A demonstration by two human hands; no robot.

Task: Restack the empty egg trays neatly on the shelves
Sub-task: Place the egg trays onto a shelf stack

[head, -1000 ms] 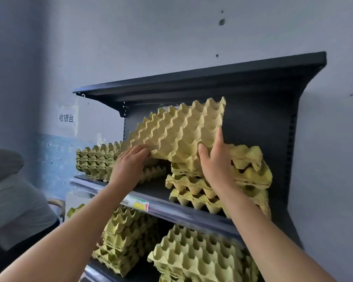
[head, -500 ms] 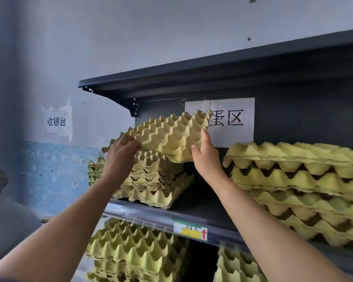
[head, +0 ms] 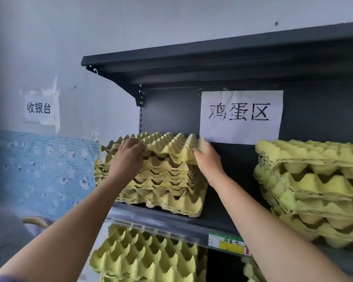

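We find the top tray (head: pixel 167 143) on the left stack (head: pixel 161 186), at the left end of the middle shelf (head: pixel 218 218), held at both sides. The left hand (head: pixel 128 157) curls its fingers over the near left edge and grips it. The right hand (head: pixel 207 159) pinches the right corner, thumb on the near side (its other fingers are hidden behind the tray). The tray lies nearly level, yet its near edge looks a little proud of the trays below, so we judge it not yet nested. Under it the left stack sits fairly square. The right stack (head: pixel 314 190), well apart on the same shelf, is loose and skewed, and we would say it needs redoing. The lower trays (head: pixel 143 259) beneath the shelf look uneven too, so we reckon much of the job remains.
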